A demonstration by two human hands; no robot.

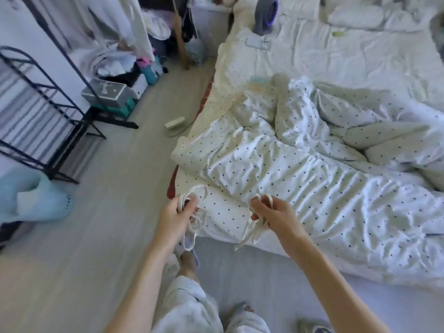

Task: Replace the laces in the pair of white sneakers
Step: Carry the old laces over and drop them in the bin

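My left hand (179,212) grips a bundle of white shoelaces (192,227) whose loops stick out above my fingers and hang below my palm. A second bunch of white laces (252,230) is held in my right hand (271,213), with the ends dangling over the bed's near edge. Both hands hover just above the corner of the dotted duvet (300,169). A grey shoe (312,326) shows partly at the bottom edge; no white sneakers are plainly visible.
The bed (336,56) with rumpled white bedding fills the right side. A black metal rack (48,121) stands at left, with boxes (105,92) and piled clothes behind it. A small white box (174,123) lies on the floor. My legs and feet are below.
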